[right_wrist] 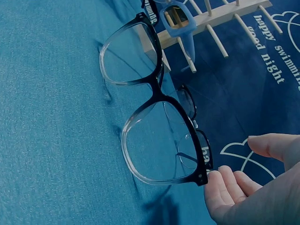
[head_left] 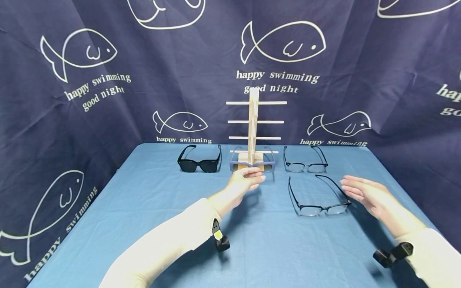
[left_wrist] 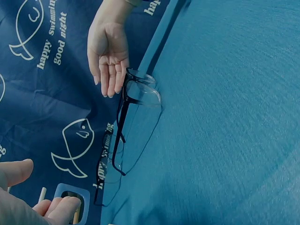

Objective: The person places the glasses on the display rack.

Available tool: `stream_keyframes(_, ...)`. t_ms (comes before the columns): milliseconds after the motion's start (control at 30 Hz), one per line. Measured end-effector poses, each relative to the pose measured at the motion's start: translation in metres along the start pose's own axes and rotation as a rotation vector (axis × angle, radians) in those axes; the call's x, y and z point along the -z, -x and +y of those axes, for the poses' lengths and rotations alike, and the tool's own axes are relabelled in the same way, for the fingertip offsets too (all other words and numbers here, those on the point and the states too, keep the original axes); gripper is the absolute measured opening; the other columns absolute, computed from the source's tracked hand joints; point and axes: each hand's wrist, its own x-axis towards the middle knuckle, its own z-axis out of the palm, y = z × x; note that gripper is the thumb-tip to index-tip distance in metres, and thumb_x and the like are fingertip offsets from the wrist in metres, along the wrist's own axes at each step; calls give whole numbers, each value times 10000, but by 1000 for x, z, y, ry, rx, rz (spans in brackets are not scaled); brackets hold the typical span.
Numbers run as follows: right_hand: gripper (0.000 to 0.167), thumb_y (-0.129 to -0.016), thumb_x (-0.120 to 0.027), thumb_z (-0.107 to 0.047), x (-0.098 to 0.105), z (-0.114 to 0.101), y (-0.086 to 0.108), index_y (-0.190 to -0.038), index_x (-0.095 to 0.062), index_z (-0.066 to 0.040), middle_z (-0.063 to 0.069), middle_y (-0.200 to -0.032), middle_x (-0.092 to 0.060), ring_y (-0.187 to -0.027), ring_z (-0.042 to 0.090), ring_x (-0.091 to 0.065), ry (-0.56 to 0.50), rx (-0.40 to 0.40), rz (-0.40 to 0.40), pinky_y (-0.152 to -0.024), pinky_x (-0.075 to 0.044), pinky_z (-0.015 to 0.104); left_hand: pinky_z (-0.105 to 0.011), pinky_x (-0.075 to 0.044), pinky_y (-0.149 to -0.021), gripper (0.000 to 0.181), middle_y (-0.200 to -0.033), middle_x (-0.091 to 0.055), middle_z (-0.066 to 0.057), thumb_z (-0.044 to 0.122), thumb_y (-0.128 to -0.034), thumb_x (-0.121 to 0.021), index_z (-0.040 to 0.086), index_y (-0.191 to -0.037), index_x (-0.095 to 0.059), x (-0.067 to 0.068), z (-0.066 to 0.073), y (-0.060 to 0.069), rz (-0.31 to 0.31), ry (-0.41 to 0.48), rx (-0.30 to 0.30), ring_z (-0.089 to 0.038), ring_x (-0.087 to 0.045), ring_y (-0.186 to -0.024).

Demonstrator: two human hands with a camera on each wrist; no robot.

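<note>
My left hand (head_left: 240, 186) is just in front of the blue-framed sunglasses (head_left: 271, 164) at the rack's base. In the left wrist view its thumb stands apart from the fingers, which overlap the sunglasses' frame; whether they touch is unclear. The wooden eyeglass rack (head_left: 253, 116) carries several horizontal pegs. The sunglasses' temples lie by the lowest pegs. My right hand (head_left: 374, 200), fingers extended, is beside black-and-clear eyeglasses (right_wrist: 157, 96) on the table; contact is unclear. Nothing is held in it.
Black sunglasses (head_left: 199, 165) lie left of the rack. Another pair of dark-topped eyeglasses (head_left: 307, 167) rests to its right, behind the nearer pair. A blue cloth covers the table (head_left: 144, 192), with a navy fish-print curtain (head_left: 201, 72) behind and at the sides.
</note>
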Motion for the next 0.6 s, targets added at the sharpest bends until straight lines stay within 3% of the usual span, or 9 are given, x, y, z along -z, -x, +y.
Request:
stream_keyframes(233,318,-970,-545,-31,3,1,1,-877,-710,-285,-138,-918,-719,-844,43,-694,64,-40,1,-765,-585,174,-446,-464,-1069,481,-1273,-617,-202,34,-872,-689,-47,-1320,-535,-6,-3,0,-8,25,22,-269,-632,-1142)
stream_keyframes(600,277,-975,-548,-48,10,3,3,-905,-674,-284,-176,-965,-697,-894,22,-684,84,-86,-51,-786,-579,172,-433,-476,-1059,481,-1305,-584,-233,36,-866,-697,-35,-1315,-541,-16,-8,-3,-31,14,21,-298,-621,-1160)
